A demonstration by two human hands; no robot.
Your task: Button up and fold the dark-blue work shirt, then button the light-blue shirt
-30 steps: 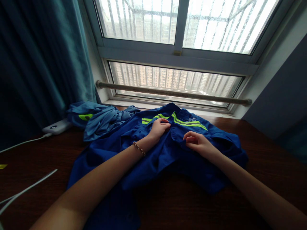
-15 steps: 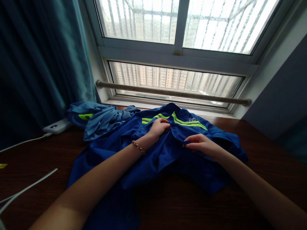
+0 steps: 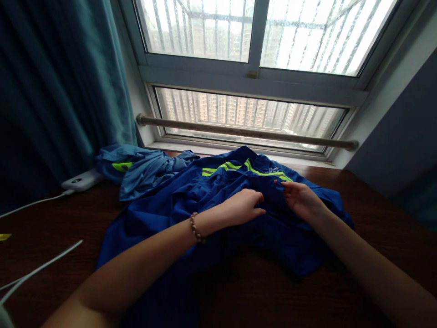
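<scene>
Left hand point(image 3: 244, 207) has moved right, fingers parted; right hand point(image 3: 303, 200), nearer far edge of tabletop point(image 3: 378, 223), seemingly pinches blue jacket point(image 3: 150, 218). Keep tension light.

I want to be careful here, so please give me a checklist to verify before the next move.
1. Blue jacket lying on the table: ok.
2. Jacket smooth, without wrinkles: not ok.
3. Left hand with thumb and fingers apart: ok.
4. Right hand gripping cloth: cannot tell; its fingertips are at the jacket.
5. White device and its plugged-in cable clear of the jacket: ok.
</scene>
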